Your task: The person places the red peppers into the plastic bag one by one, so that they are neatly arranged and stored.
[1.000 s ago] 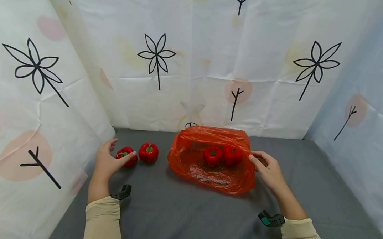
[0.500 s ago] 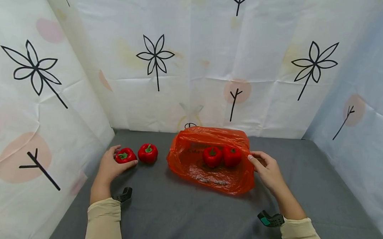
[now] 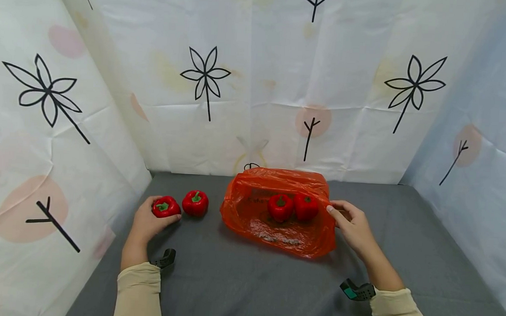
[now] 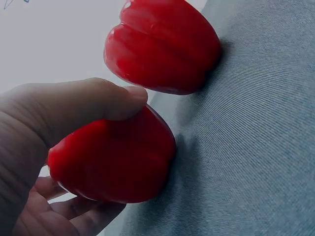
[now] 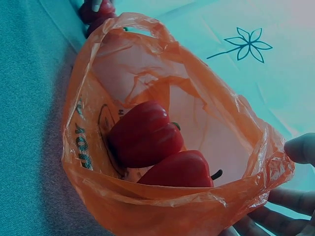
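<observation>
My left hand [image 3: 146, 223] grips a red bell pepper [image 4: 118, 157] at the left of the table, thumb on the near side and fingers round the far side. Close beside it, to the right, stands another red bell pepper [image 3: 195, 203]. An orange plastic bag [image 3: 250, 224] lies with its mouth spread open toward me. Inside it, two red bell peppers [image 5: 147, 135] sit side by side. My right hand [image 3: 354, 223] pinches the bag's right edge between thumb and fingers; in the right wrist view the plastic is bunched at the thumb [image 5: 300, 149].
A grey cloth [image 3: 230, 289] covers the table. White fabric walls [image 3: 266, 45] printed with black flowers and twigs enclose the back and both sides. Each wrist carries a dark camera mount, such as the right one [image 3: 357, 291].
My left hand has lowered and closed round the leftmost bell pepper, after hovering over it with fingers spread. The right hand and the bag stay in place.
</observation>
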`<state>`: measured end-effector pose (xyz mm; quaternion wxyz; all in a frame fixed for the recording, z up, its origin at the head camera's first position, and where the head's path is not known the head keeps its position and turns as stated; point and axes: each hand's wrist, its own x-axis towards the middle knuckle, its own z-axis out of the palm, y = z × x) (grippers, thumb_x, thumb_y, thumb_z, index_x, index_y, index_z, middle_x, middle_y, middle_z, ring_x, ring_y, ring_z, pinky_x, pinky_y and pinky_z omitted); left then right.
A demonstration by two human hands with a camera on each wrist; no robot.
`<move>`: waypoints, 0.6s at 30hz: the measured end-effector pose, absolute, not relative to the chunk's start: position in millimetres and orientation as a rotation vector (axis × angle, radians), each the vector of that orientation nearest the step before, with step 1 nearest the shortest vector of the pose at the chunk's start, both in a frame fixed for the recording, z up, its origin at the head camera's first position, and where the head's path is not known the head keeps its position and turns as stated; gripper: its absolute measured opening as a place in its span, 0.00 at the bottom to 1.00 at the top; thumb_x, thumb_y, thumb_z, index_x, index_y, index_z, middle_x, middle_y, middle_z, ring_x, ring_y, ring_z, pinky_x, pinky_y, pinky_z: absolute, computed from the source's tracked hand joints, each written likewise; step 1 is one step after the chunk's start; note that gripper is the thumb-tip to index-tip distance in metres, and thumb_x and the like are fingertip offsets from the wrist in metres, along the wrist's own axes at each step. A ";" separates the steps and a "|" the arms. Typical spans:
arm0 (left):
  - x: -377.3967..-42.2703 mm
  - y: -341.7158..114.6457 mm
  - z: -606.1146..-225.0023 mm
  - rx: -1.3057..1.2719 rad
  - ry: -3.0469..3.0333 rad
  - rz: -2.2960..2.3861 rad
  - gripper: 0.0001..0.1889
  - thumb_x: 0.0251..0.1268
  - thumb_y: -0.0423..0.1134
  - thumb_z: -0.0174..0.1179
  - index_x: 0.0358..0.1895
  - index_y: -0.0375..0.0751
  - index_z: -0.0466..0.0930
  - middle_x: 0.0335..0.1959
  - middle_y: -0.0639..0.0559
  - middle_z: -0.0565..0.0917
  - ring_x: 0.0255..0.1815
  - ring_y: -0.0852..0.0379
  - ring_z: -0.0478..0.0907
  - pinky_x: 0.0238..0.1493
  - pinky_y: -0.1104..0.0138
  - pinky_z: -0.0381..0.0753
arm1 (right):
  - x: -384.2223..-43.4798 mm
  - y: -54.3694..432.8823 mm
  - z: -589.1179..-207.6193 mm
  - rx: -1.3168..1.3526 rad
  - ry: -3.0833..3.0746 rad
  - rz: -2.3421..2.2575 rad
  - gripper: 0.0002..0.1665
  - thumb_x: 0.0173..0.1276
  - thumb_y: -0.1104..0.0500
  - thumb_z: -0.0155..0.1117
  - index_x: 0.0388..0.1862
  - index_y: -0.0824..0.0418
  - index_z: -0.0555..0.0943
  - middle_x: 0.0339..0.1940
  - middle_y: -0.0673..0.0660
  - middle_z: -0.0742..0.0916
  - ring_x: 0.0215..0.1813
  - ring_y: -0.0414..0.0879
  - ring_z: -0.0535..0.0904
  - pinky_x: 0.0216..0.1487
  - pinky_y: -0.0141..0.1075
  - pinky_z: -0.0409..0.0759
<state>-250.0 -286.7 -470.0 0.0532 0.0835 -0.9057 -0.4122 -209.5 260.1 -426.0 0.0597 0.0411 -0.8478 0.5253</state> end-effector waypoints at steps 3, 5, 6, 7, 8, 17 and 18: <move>-249.0 -286.0 -466.8 0.245 -2.740 -1.251 0.47 0.61 0.51 0.77 0.78 0.36 0.63 0.72 0.32 0.72 0.70 0.33 0.71 0.65 0.39 0.82 | -209.2 260.2 -426.5 0.128 -2.565 1.596 0.28 0.85 0.48 0.57 0.70 0.68 0.77 0.65 0.70 0.84 0.50 0.23 0.79 0.49 0.22 0.83; -247.7 -284.7 -461.8 0.235 -2.724 -1.251 0.47 0.61 0.51 0.78 0.78 0.37 0.63 0.73 0.32 0.73 0.70 0.33 0.71 0.64 0.39 0.82 | -209.3 260.3 -426.8 0.129 -2.561 1.596 0.28 0.85 0.49 0.57 0.70 0.68 0.77 0.65 0.70 0.84 0.50 0.23 0.79 0.49 0.23 0.83; -247.1 -284.0 -458.6 0.227 -2.713 -1.254 0.47 0.61 0.51 0.78 0.78 0.38 0.63 0.73 0.33 0.73 0.70 0.33 0.71 0.64 0.39 0.83 | -209.2 260.3 -426.7 0.130 -2.560 1.595 0.28 0.85 0.49 0.57 0.70 0.68 0.77 0.65 0.70 0.84 0.50 0.24 0.79 0.49 0.23 0.83; -246.3 -282.9 -454.9 0.216 -2.700 -1.261 0.47 0.61 0.51 0.78 0.78 0.38 0.64 0.73 0.33 0.73 0.70 0.34 0.71 0.64 0.39 0.83 | -209.2 260.3 -426.8 0.129 -2.560 1.594 0.28 0.85 0.49 0.57 0.70 0.68 0.77 0.65 0.70 0.84 0.50 0.23 0.79 0.49 0.22 0.83; -245.4 -281.5 -450.9 0.200 -2.689 -1.260 0.47 0.61 0.51 0.78 0.78 0.38 0.64 0.73 0.33 0.73 0.70 0.34 0.71 0.63 0.39 0.83 | -209.1 260.3 -426.8 0.130 -2.560 1.594 0.28 0.85 0.49 0.57 0.70 0.68 0.77 0.65 0.70 0.84 0.50 0.23 0.79 0.49 0.22 0.83; -234.3 -260.2 -411.8 0.025 -2.528 -1.206 0.44 0.61 0.51 0.78 0.77 0.43 0.68 0.71 0.39 0.76 0.67 0.38 0.75 0.57 0.49 0.85 | -210.8 261.0 -427.0 0.126 -2.554 1.596 0.28 0.85 0.49 0.57 0.70 0.69 0.77 0.65 0.70 0.84 0.49 0.21 0.79 0.49 0.22 0.83; -232.9 -256.6 -407.5 0.004 -2.518 -1.199 0.43 0.61 0.51 0.78 0.77 0.43 0.68 0.71 0.40 0.76 0.66 0.38 0.75 0.56 0.49 0.86 | -211.0 261.0 -427.0 0.127 -2.553 1.596 0.28 0.85 0.49 0.57 0.70 0.69 0.77 0.65 0.70 0.84 0.49 0.21 0.79 0.49 0.22 0.83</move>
